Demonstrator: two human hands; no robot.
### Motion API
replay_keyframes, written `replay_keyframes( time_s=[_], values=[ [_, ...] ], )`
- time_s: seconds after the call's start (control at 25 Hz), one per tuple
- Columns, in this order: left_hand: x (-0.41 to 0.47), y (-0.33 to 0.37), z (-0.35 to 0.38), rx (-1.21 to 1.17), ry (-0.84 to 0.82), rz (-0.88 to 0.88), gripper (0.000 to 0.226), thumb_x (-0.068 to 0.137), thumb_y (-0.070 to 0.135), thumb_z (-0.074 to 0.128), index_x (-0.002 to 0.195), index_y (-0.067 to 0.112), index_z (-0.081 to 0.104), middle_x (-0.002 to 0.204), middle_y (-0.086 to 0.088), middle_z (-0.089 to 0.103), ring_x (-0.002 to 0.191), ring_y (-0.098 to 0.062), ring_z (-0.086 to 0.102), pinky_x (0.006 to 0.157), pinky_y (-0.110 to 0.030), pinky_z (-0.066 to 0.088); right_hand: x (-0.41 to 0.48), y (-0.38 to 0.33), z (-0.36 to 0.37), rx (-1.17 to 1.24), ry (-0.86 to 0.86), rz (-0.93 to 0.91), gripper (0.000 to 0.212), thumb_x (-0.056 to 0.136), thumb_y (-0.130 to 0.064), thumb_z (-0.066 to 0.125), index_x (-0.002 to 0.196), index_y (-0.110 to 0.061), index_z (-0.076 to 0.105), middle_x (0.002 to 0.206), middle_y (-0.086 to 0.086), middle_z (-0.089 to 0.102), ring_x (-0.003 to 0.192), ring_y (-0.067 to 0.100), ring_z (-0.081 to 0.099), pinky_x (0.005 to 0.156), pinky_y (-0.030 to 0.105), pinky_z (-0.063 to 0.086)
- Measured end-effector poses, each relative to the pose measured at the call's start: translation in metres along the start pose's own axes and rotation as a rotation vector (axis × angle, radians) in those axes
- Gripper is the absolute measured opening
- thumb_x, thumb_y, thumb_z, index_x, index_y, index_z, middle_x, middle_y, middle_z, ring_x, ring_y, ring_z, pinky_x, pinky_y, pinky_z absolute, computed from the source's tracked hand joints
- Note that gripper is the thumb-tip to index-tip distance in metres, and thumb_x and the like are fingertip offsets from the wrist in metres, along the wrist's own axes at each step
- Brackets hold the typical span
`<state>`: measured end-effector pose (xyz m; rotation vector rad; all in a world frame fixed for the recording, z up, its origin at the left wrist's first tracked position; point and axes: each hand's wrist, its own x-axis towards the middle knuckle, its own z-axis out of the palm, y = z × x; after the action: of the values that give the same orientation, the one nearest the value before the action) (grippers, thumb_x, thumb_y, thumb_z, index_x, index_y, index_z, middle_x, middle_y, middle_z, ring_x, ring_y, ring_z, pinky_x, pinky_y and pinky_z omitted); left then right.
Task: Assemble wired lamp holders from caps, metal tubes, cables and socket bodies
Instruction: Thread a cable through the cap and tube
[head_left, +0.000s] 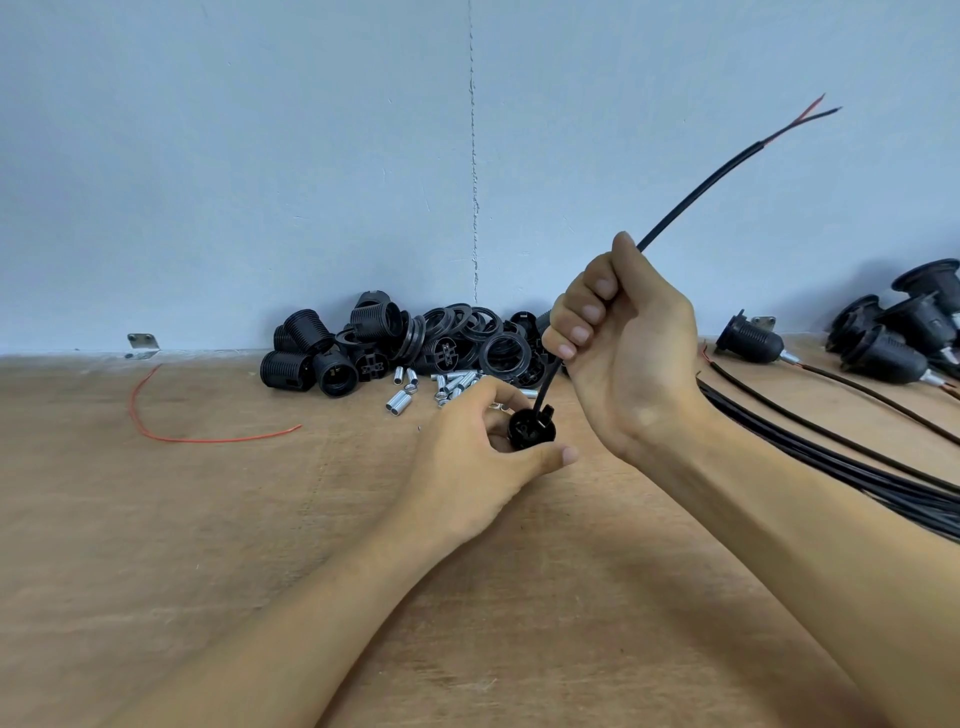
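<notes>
Black plastic cap (531, 428), round, glossy, open side facing the camera with a small tab on its rim. A thin black round-jacket cable (549, 387) runs from the cap up and right in a smooth curve, and its far end splits into a red and a black core (789, 127).

Behind the hands is a heap of black socket bodies (332, 358), ribbed and threaded cylinders mixed with threaded rings. Just in front of it lie scattered metal tubes (399, 401), short, shiny and silver. A loose red wire (156, 434) lies curved at the left. A bundle of black cables (831, 457) fans across the right side. Finished lamp holders (750, 340) with cables attached sit at the far right.

The counter (208, 519) is bare plywood, tan, with a matte grain. The wall (260, 156) is pale blue-grey with a vertical seam (472, 156). A small metal bracket (143, 344) sits where wall and counter meet.

The left hand (467, 447) reaches in from low left, with thumb and fingers pinching the cap from both sides and holding it just above the counter near the tubes. The right hand (623, 343) is raised above the cap, its fingers curled in a fist round the cable and the thumb pointing up along it. The forearm angles in from the lower right, and both forearms are bare.
</notes>
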<state>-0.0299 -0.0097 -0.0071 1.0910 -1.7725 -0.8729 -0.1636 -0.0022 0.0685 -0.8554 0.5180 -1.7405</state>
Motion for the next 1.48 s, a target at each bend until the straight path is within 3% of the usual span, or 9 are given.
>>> replay_keyframes(
  time_s=[0.2, 0.36, 0.6, 0.76, 0.92, 1.04, 1.16, 1.28, 1.48],
  values=[
    [0.0, 0.001, 0.0, -0.03, 0.034, -0.012, 0.042, 0.066, 0.048, 0.091, 0.09, 0.031, 0.062, 0.061, 0.015, 0.069, 0.049, -0.001, 0.052, 0.052, -0.012, 0.041, -0.002, 0.007, -0.003, -0.237, -0.102, -0.06, 0.042, 0.107, -0.031, 0.039, 0.067, -0.017, 0.035, 0.061, -0.001, 0.025, 0.053, 0.014, 0.026, 0.05, 0.026, 0.027],
    [-0.002, 0.001, -0.001, -0.055, 0.009, 0.013, 0.034, 0.075, 0.053, 0.084, 0.091, 0.029, 0.067, 0.056, 0.013, 0.064, 0.049, 0.0, 0.049, 0.052, -0.01, 0.036, 0.001, 0.005, -0.002, -0.631, -0.194, -0.133, 0.041, 0.105, -0.035, 0.043, 0.069, -0.017, 0.05, 0.059, -0.002, 0.042, 0.057, 0.017, 0.045, 0.057, 0.029, 0.045],
    [-0.002, 0.011, 0.002, -0.394, -0.343, -0.119, 0.047, 0.087, 0.063, 0.064, 0.09, 0.017, 0.071, 0.084, -0.011, 0.078, 0.051, -0.011, 0.053, 0.049, -0.017, 0.039, 0.014, 0.003, -0.025, -0.945, -0.041, 0.061, 0.041, 0.107, -0.037, 0.042, 0.087, -0.012, 0.067, 0.063, -0.003, 0.065, 0.059, 0.011, 0.058, 0.067, 0.032, 0.048],
    [0.005, 0.009, 0.002, -0.607, -0.3, -0.232, 0.048, 0.075, 0.058, 0.069, 0.092, 0.013, 0.067, 0.086, -0.016, 0.076, 0.055, -0.013, 0.05, 0.048, -0.018, 0.037, 0.016, 0.008, -0.036, -0.966, -0.098, 0.293, 0.042, 0.107, -0.038, 0.04, 0.097, -0.012, 0.072, 0.085, 0.004, 0.077, 0.071, 0.013, 0.067, 0.068, 0.03, 0.05],
    [0.006, 0.004, 0.004, -0.625, -0.225, -0.209, 0.051, 0.078, 0.048, 0.07, 0.106, 0.004, 0.071, 0.093, -0.015, 0.077, 0.052, -0.01, 0.046, 0.048, -0.018, 0.035, 0.011, 0.012, -0.031, -0.998, -0.301, 0.358, 0.04, 0.104, -0.037, 0.045, 0.097, -0.013, 0.076, 0.071, -0.002, 0.069, 0.062, 0.011, 0.057, 0.053, 0.023, 0.042],
    [0.007, 0.003, 0.003, -0.727, -0.15, -0.192, 0.029, 0.079, 0.039, 0.072, 0.093, 0.014, 0.077, 0.083, -0.007, 0.07, 0.053, -0.011, 0.049, 0.048, -0.019, 0.038, 0.007, 0.01, -0.027, -0.957, -0.446, 0.389, 0.045, 0.105, -0.035, 0.039, 0.104, -0.007, 0.075, 0.071, 0.001, 0.071, 0.066, 0.019, 0.065, 0.065, 0.022, 0.052],
    [0.009, 0.005, 0.0, -0.843, -0.109, -0.171, 0.023, 0.08, 0.033, 0.074, 0.095, 0.016, 0.079, 0.075, -0.003, 0.065, 0.055, -0.013, 0.057, 0.05, -0.021, 0.047, 0.005, 0.008, -0.025, -0.868, -0.447, 0.403, 0.05, 0.106, -0.045, 0.038, 0.106, -0.009, 0.072, 0.072, 0.002, 0.067, 0.066, 0.023, 0.06, 0.073, 0.031, 0.055],
    [0.012, 0.007, -0.005, -0.816, -0.025, -0.121, 0.029, 0.078, 0.03, 0.075, 0.099, 0.01, 0.075, 0.077, -0.005, 0.069, 0.058, -0.016, 0.062, 0.054, -0.023, 0.052, 0.002, 0.014, -0.023, -0.846, -0.382, 0.424, 0.054, 0.103, -0.056, 0.038, 0.093, -0.016, 0.073, 0.069, -0.002, 0.06, 0.068, 0.018, 0.056, 0.08, 0.04, 0.058],
    [0.013, 0.006, -0.007, -0.672, 0.065, -0.025, 0.026, 0.077, 0.023, 0.081, 0.096, 0.005, 0.076, 0.078, -0.011, 0.074, 0.066, -0.022, 0.07, 0.063, -0.026, 0.058, 0.0, 0.022, -0.022, -1.068, -0.222, 0.398, 0.065, 0.1, -0.067, 0.029, 0.056, -0.028, 0.058, 0.054, -0.007, 0.048, 0.046, 0.007, 0.042, 0.047, 0.022, 0.035]
  ],
)
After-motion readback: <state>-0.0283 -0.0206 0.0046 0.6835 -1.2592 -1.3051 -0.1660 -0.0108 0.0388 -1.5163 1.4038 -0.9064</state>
